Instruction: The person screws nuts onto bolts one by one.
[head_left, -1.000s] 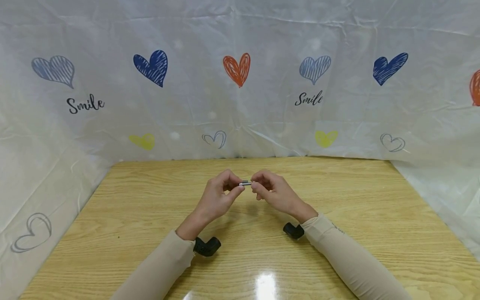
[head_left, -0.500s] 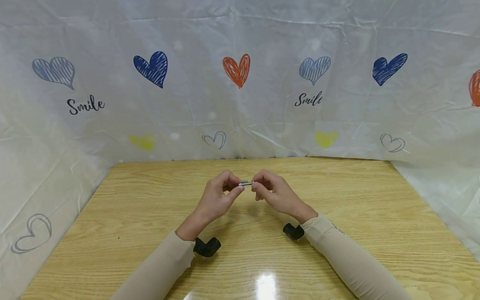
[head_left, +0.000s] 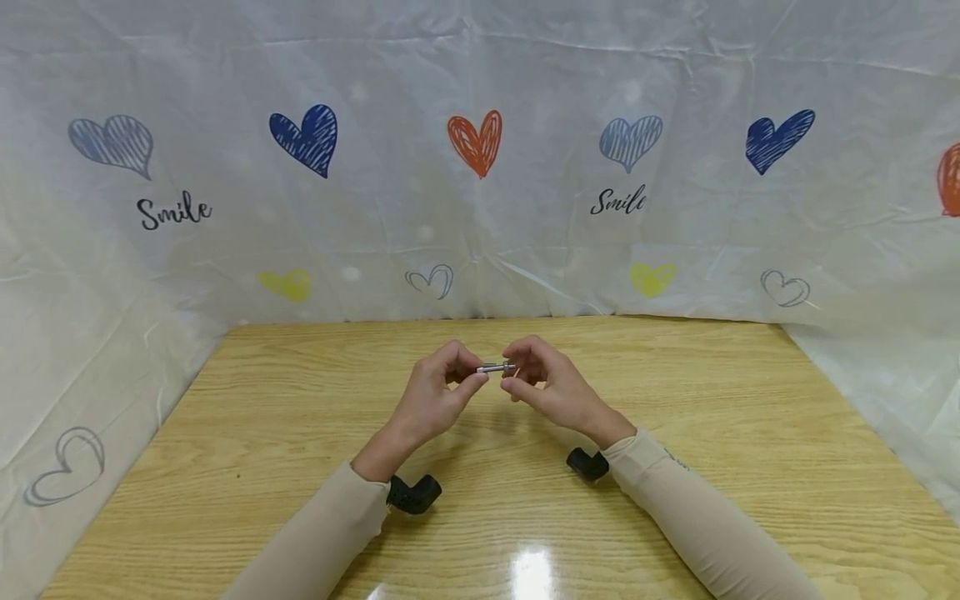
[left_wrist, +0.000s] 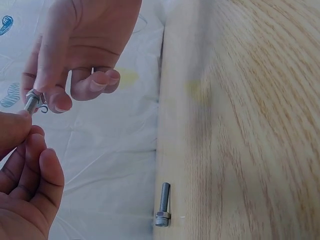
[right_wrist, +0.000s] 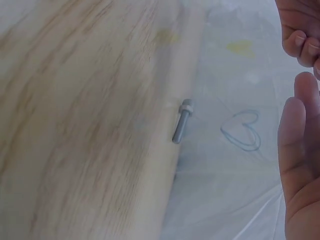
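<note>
Between thumb and fingertips, my left hand (head_left: pixel 435 396) pinches a small metal bolt (head_left: pixel 492 368), held roughly level above the table. A hex nut (left_wrist: pixel 34 95) sits on the bolt's threaded end, toward my right hand (head_left: pixel 557 387). That hand's thumb and forefinger are spread around the nut. In the left wrist view its forefinger lies right by the nut. A second bolt (left_wrist: pixel 165 200), with a nut up near its head, lies on the table near the far edge. The right wrist view also shows this loose bolt (right_wrist: pixel 182 122), but the held one is out of that view.
Beneath both hands is a wood-grain table (head_left: pixel 300 500). White cloth (head_left: pixel 540 75) printed with hearts and "Smile" hangs behind it and along both sides. A black wrist camera (head_left: pixel 415 495) sticks out from the left sleeve, and another black camera (head_left: pixel 587 463) from the right.
My right thumb and forefinger have parted from around the bolt's end, so the nut now shows in the head view. My left hand stays in place, pinching the bolt.
</note>
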